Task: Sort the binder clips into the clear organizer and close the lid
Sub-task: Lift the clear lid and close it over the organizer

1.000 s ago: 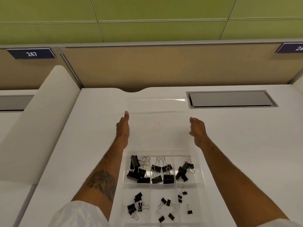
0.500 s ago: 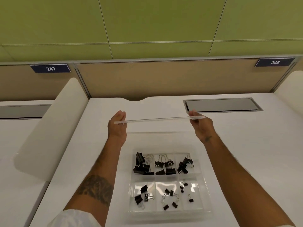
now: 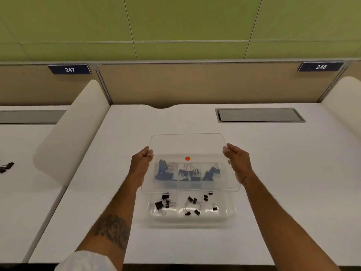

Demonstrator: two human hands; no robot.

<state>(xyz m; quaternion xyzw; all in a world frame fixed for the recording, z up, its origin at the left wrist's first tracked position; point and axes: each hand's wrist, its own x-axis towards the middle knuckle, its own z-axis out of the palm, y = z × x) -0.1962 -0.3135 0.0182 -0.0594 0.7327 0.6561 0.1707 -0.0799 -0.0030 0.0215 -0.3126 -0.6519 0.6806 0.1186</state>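
Near the front edge of the white tabletop [image 3: 293,192], about midway along it, sits the clear organizer [image 3: 192,219], its front row of compartments open to view with small black binder clips [image 3: 192,205] scattered in them. Above its rear row hangs the clear lid [image 3: 187,145] (a red dot shows on it), tilted, with larger clips blurred through the plastic. Left hand [image 3: 141,163] grips the lid's left edge, fingers closed on it; right hand [image 3: 237,160] grips the right edge likewise. Farther back, near the rear right corner, lies a grey hatch [image 3: 259,115]
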